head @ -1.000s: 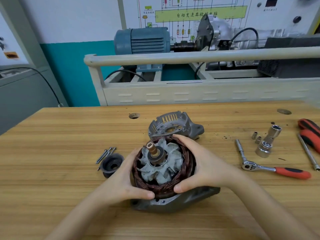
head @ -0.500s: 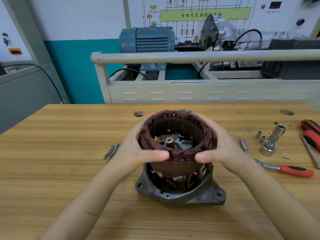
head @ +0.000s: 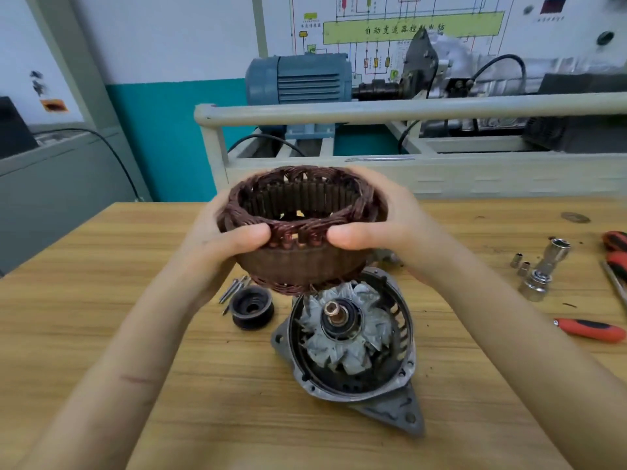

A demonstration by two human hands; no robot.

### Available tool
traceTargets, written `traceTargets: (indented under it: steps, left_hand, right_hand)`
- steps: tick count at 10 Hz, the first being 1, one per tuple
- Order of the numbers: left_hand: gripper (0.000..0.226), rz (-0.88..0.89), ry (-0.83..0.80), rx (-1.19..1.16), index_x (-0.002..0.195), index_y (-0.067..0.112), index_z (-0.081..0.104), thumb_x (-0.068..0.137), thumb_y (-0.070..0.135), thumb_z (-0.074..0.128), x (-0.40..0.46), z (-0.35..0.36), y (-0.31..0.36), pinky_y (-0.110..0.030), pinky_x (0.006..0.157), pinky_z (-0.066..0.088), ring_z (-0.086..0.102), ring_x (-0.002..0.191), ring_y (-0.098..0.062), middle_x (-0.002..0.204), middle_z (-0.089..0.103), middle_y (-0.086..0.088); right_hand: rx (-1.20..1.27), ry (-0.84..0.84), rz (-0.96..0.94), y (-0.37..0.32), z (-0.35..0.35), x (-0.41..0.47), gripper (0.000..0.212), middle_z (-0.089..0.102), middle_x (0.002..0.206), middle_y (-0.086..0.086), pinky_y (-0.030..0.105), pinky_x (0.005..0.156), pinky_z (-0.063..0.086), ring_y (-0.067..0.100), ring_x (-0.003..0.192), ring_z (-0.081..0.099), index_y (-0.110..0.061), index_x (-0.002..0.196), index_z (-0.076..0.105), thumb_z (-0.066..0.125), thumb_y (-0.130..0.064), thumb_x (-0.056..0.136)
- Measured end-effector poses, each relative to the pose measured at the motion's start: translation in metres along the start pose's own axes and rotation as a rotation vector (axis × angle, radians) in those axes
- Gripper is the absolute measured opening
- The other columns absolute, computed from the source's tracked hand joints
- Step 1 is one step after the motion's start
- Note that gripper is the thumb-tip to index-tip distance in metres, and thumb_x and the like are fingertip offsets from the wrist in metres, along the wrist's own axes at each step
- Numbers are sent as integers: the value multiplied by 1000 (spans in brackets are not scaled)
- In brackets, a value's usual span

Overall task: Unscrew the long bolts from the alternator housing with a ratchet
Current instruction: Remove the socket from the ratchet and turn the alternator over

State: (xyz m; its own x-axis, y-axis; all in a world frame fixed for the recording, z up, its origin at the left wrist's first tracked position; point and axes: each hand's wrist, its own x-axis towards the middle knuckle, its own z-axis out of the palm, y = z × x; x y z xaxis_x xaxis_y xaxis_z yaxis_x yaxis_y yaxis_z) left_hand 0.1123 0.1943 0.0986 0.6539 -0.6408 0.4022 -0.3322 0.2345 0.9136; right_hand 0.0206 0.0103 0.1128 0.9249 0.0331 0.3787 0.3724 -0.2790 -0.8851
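Observation:
A brown copper-wound stator ring is held in the air above the table. My left hand grips its left side and my right hand grips its right side, thumbs on the near rim. Below it the grey alternator housing lies on the wooden table, with the rotor and its fan blades exposed inside. Several long bolts lie on the table left of the housing, partly hidden by my left hand. The ratchet's red handle shows at the right; its head is hidden behind my right arm.
A black pulley sits next to the bolts. Loose sockets stand at the right, with red-handled screwdrivers at the table's right edge. A beige test bench carrying a blue motor stands behind the table.
Both hands have lifted the stator ring up off the housing and higher into the air. The rotor stays in the housing, now uncovered.

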Motion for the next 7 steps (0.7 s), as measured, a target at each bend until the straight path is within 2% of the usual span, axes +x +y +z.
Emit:
traceTargets:
  steps: [1, 2, 3, 4, 5, 6, 7]
  left_hand:
    - [104, -27, 63, -18, 121, 10, 51, 35, 60, 82, -10, -23, -4, -28, 83, 52, 60, 106, -21, 114, 64, -6]
    - [113, -86, 129, -49, 127, 3, 47, 36, 61, 81, -28, -49, -13, -32, 85, 51, 56, 110, -28, 122, 58, -16]
    - [90, -146, 189, -54, 111, 13, 62, 34, 54, 83, -51, -71, -26, -25, 75, 55, 64, 97, -20, 104, 69, -5]
    - [77, -183, 272, 2, 102, 16, 62, 32, 39, 82, -75, -85, -37, -20, 67, 54, 66, 85, -12, 90, 72, 3]
    - [101, -201, 329, 28, 107, 14, 59, 18, 55, 86, -94, -92, -51, -20, 70, 54, 66, 88, -11, 94, 71, 2]
    - [100, -233, 404, 1, 103, 17, 59, 15, 57, 86, -106, -94, -59, -17, 66, 53, 67, 83, -6, 88, 73, 6]
    - [100, -260, 418, 78, 101, 20, 60, 13, 59, 85, -113, -104, -74, -16, 65, 53, 67, 84, -6, 89, 72, 6]
  right_hand:
    - [-91, -82, 99, -7, 15, 21, 64, 67, 106, -9, 26, 82, 52, 5, 95, 64, -29, 112, 57, 75, -46, 53]
    - [-295, -235, 222, -13, 34, 49, 76, 64, 109, -6, 26, 84, 48, 8, 99, 60, -22, 118, 57, 74, -59, 54]
    - [-413, -403, 328, -9, 55, 71, 68, 59, 106, -7, 19, 78, 42, 7, 98, 54, -16, 116, 55, 71, -52, 62]
    - [-433, -584, 445, 8, 76, 85, 59, 55, 108, -4, 7, 71, 45, 7, 95, 52, -6, 119, 51, 75, -29, 70]
    - [-471, -695, 529, 26, 96, 92, 74, 46, 128, 7, -3, 52, 39, 11, 102, 43, 3, 132, 37, 76, -18, 72]
    - [-498, -759, 560, 35, 109, 101, 73, 43, 134, 12, 0, 53, 43, 13, 103, 45, 6, 133, 34, 74, -15, 75]
    - [-506, -825, 588, 37, 119, 108, 70, 48, 131, 14, 10, 62, 49, 20, 103, 55, 6, 132, 36, 74, -15, 76]
